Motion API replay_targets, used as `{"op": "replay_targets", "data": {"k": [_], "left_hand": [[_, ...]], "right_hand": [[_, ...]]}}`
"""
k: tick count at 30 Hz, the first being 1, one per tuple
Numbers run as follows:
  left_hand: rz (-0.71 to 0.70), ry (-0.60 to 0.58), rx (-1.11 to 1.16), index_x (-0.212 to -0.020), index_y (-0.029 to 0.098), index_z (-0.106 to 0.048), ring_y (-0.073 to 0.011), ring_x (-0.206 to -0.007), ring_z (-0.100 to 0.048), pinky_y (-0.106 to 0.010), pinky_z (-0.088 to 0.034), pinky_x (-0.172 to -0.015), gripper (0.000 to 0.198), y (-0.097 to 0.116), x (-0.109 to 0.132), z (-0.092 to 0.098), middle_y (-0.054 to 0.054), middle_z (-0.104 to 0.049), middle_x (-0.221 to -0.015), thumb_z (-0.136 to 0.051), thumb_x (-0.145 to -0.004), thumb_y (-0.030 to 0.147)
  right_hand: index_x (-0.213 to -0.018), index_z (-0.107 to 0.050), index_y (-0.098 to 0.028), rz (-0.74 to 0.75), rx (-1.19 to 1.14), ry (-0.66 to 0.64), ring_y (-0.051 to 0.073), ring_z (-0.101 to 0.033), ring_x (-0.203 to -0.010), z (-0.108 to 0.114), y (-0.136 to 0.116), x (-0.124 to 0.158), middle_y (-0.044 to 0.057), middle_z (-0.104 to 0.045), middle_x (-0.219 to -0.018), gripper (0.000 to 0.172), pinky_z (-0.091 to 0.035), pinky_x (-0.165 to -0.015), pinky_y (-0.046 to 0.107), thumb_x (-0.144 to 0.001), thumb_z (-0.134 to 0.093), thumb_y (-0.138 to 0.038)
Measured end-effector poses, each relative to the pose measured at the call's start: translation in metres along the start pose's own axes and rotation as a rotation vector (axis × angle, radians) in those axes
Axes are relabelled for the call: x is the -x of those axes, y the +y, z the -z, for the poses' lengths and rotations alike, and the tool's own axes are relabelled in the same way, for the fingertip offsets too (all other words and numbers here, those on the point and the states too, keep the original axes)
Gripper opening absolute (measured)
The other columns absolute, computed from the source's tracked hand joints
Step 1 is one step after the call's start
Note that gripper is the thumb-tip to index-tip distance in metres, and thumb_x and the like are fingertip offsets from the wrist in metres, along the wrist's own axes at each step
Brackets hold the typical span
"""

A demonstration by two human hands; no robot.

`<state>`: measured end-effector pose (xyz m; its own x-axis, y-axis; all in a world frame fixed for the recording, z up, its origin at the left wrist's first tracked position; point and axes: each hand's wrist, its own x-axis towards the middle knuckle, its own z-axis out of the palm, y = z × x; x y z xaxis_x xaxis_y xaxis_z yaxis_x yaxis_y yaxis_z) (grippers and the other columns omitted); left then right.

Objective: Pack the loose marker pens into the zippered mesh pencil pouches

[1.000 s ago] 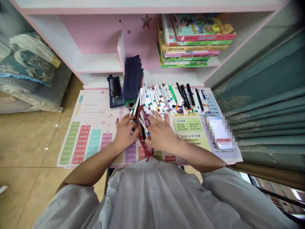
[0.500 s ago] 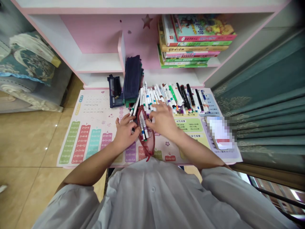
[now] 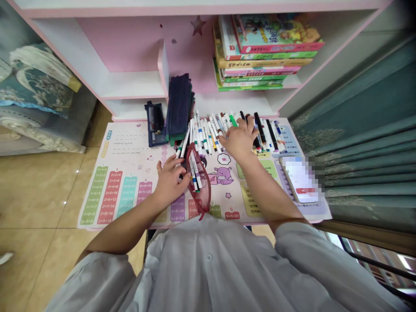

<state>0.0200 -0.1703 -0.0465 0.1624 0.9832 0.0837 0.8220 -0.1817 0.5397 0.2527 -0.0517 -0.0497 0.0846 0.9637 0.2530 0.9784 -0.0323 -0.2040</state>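
A red-edged mesh pencil pouch [image 3: 208, 190] lies in front of me with several white markers [image 3: 195, 173] in its opening. My left hand [image 3: 171, 181] is at the pouch's left side, thumb and fingers curled on its edge; a small dark thing shows between them. My right hand [image 3: 241, 139] is over the row of loose markers [image 3: 208, 132] with its fingers apart, the tips reaching down among black-capped and white ones. The fingers partly cover these markers, and I see nothing held in them.
Dark blue mesh pouches [image 3: 178, 106] are stacked behind the markers, beside a smaller navy pencil case [image 3: 156, 123]. A phone [image 3: 300, 180] rests on the right of the printed desk mat [image 3: 130, 147]. Books [image 3: 263, 65] are piled on the pink-and-white shelf [image 3: 133, 84].
My right hand has moved from beside the red pouch rightwards and away from me to the loose markers. My left hand has stayed at the pouch.
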Motion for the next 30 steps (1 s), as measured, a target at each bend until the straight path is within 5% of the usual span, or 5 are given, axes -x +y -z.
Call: {"op": "replay_targets", "data": {"k": [8,16,25,30], "left_hand": [[0.002,-0.006,-0.008,-0.070,0.022,-0.060,-0.0325,-0.136,-0.045,-0.065,-0.024,-0.110,0.019,0.001,0.000,0.000,-0.008,-0.065,-0.127,-0.055,-0.085,0.032],[-0.009,0.004,0.002,-0.071,0.022,-0.060,-0.0322,-0.136,-0.045,-0.065,-0.023,-0.110,0.019,0.000,0.000,0.001,-0.009,-0.065,-0.127,-0.054,-0.086,0.032],[0.001,-0.002,0.003,-0.071,0.022,-0.061,-0.0327,-0.137,-0.044,-0.066,-0.021,-0.111,0.020,0.000,0.000,0.000,-0.008,-0.065,-0.128,-0.054,-0.086,0.032],[0.009,-0.010,0.006,-0.071,0.021,-0.062,-0.0328,-0.137,-0.043,-0.066,-0.022,-0.110,0.019,0.002,-0.001,0.002,-0.008,-0.065,-0.129,-0.055,-0.085,0.032]], "right_hand": [[-0.091,-0.072,-0.015,0.018,0.029,0.010,0.043,-0.028,-0.141,0.005,-0.004,0.001,0.019,-0.050,-0.141,0.025,-0.026,-0.106,0.069,-0.078,-0.057,-0.030],[-0.080,-0.069,-0.017,0.073,-0.052,0.026,0.046,-0.025,-0.142,0.053,-0.013,0.020,0.017,-0.049,-0.142,0.017,-0.030,-0.105,0.067,-0.078,-0.057,-0.029],[-0.057,-0.056,-0.020,0.389,-0.317,-0.060,0.039,-0.039,-0.138,0.112,-0.017,0.069,0.009,-0.061,-0.130,0.011,-0.037,-0.107,0.059,-0.066,-0.062,-0.019],[-0.057,-0.058,-0.019,0.492,-0.265,-0.215,0.040,-0.040,-0.138,0.121,-0.027,0.086,0.013,-0.063,-0.130,0.010,-0.033,-0.108,0.061,-0.066,-0.063,-0.019]]}}
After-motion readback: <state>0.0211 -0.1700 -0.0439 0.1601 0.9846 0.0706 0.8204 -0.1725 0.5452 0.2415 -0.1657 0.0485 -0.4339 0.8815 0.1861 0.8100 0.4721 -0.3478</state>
